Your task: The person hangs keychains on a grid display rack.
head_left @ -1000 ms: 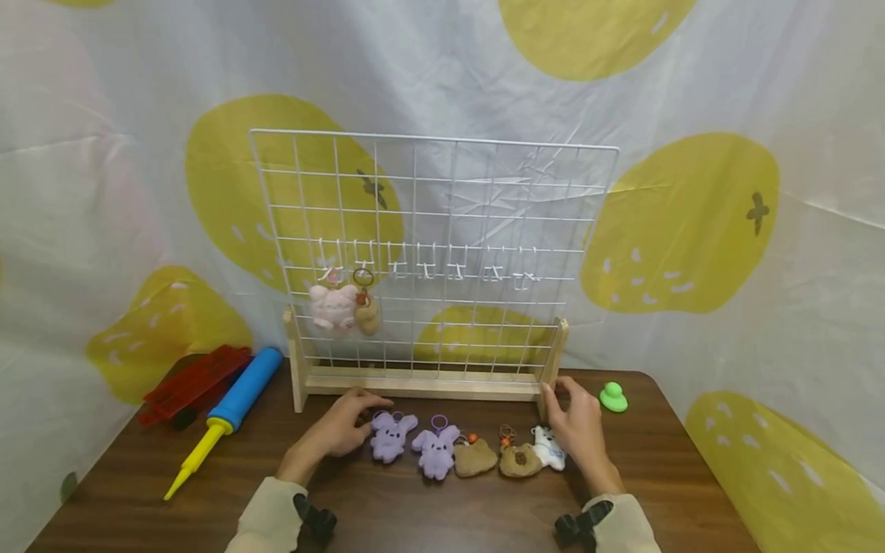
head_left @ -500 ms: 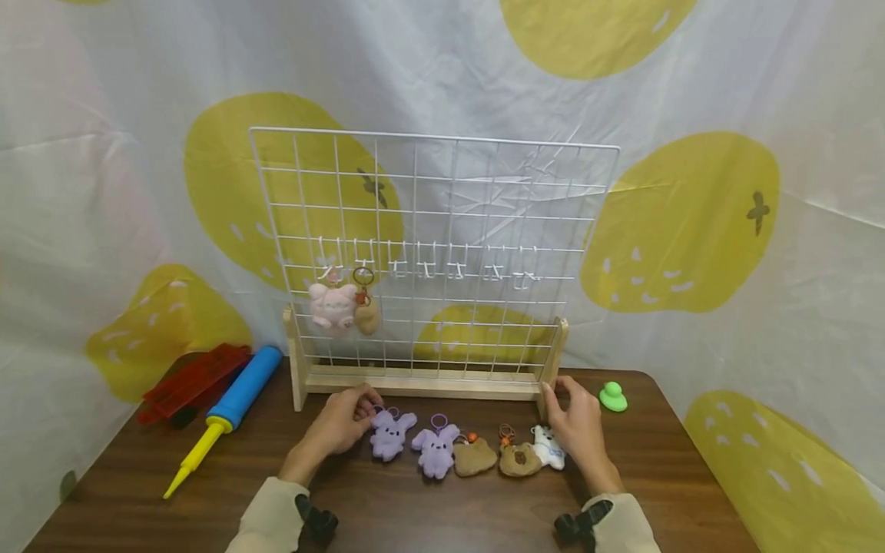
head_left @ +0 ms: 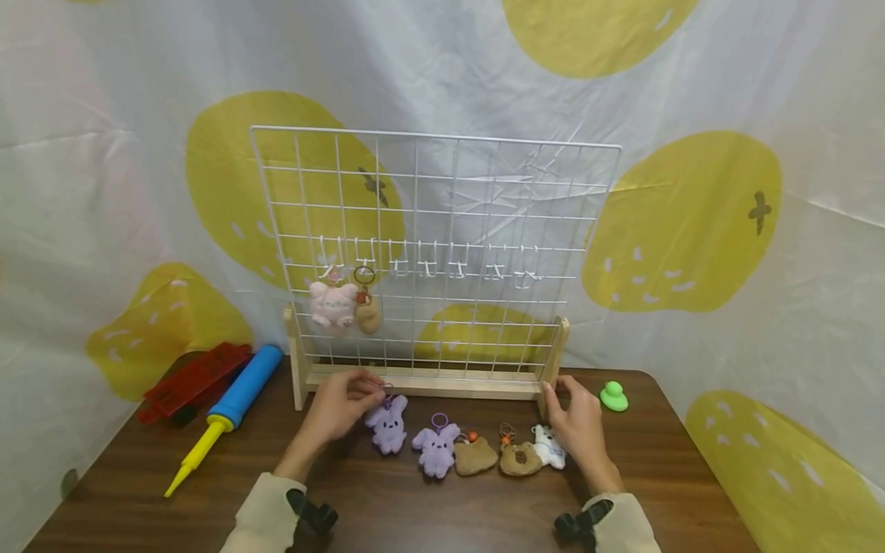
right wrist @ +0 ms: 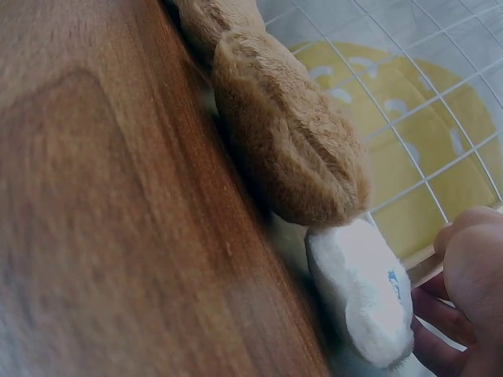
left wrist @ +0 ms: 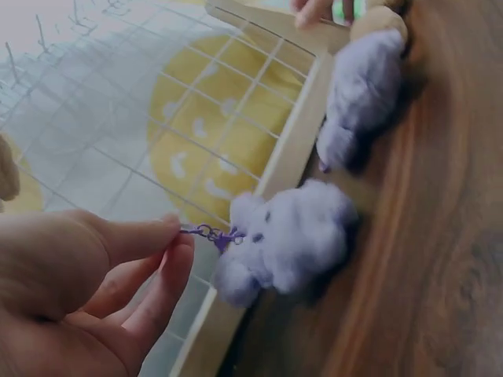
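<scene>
My left hand (head_left: 342, 407) pinches the purple ring and chain of a plush rabbit keychain (head_left: 389, 426) between thumb and index finger. In the left wrist view the lavender rabbit (left wrist: 295, 236) dangles by its chain, low beside the wooden base. My right hand (head_left: 577, 418) holds the right foot of the wire grid rack (head_left: 553, 349), thumb at its front edge. In a row before the rack lie a second purple rabbit (head_left: 437, 452), a brown plush (head_left: 475, 458), a brown bear-like plush (head_left: 520, 459) and a white plush (right wrist: 357, 290), the last right beside my right hand.
White hooks (head_left: 456, 269) line the grid; a pink plush (head_left: 334, 306) and a tan plush (head_left: 369, 315) hang at its left. A blue and yellow hand pump (head_left: 242, 392) and a red plastic object (head_left: 197, 380) lie left. A green duck (head_left: 613, 396) sits right.
The left hand has taken the left rabbit's ring and drawn it up and slightly left, tilting the rabbit upright. The right hand has stayed at the rack's foot.
</scene>
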Demonstrator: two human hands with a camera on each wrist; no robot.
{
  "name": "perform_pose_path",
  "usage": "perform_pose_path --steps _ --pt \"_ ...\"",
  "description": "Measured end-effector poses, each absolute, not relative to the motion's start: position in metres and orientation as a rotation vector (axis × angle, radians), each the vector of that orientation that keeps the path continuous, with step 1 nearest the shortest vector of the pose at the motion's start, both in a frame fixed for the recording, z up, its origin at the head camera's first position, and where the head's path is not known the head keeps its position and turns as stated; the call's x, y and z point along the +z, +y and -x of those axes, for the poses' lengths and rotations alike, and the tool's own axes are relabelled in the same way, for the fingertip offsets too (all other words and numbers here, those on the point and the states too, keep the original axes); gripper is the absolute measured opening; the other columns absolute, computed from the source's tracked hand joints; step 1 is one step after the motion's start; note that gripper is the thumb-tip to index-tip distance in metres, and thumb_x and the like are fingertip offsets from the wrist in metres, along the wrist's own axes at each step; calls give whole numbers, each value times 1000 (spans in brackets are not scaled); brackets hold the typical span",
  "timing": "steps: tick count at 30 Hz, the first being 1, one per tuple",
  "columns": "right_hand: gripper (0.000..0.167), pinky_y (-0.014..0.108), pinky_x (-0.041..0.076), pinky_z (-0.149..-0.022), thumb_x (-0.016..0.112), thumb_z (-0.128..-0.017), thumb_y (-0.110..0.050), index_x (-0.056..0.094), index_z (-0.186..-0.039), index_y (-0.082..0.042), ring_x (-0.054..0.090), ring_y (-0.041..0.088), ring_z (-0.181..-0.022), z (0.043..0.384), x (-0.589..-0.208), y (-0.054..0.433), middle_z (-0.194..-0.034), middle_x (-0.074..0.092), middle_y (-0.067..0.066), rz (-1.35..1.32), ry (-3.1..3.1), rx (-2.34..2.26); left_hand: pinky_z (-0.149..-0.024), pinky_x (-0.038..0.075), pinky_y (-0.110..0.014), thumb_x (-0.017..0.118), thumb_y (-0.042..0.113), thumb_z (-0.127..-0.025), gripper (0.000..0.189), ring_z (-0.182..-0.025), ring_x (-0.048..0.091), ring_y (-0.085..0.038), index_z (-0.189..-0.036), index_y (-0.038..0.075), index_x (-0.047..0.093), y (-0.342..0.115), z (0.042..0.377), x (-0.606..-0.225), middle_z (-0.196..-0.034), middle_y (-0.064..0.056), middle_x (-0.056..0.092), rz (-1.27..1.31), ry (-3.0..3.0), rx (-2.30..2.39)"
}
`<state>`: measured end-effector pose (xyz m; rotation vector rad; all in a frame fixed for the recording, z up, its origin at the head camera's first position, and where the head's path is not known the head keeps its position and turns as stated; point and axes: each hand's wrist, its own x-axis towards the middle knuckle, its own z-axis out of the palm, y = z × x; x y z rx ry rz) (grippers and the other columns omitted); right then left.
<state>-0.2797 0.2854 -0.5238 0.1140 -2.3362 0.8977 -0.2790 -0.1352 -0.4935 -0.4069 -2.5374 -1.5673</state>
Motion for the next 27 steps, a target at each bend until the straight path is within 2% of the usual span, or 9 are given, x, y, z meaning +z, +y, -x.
perform_pose_path --steps 5,10,19,27 --pt "17 59 62 -87 76 -102 -14 75 -105 2 78 41 -96 281 -524 286 -100 81 23 -115 -2329 896 -81 60 -18 84 9 -95 23 -96 80 -22 -115 2 77 -136 276 -480 -103 -14 83 431 -2489 -1655" --pt "17 59 62 -87 76 -102 -15 75 -106 2 78 41 -97 281 -524 287 -100 81 22 -106 -2330 897 -81 60 -19 85 13 -95 20 -95 79 -19 -112 6 78 -132 272 -469 -101 -11 83 454 -2449 -1640" --pt "16 59 62 -87 75 -102 -13 75 -107 3 78 40 -96 280 -523 284 -101 81 23 -111 -2330 909 -81 63 -19 86 10 -94 11 -91 79 -13 -103 9 80 -120 258 -438 -98 -9 83 479 -2277 -1689" --pt "17 59 62 -87 76 -102 -13 75 -107 2 78 40 -96 279 -525 284 -101 81 23 -109 -2336 904 -79 63 -19 85 9 -95 11 -93 80 -17 -105 11 81 -105 239 -407 -101 -7 83 526 -2070 -1584"
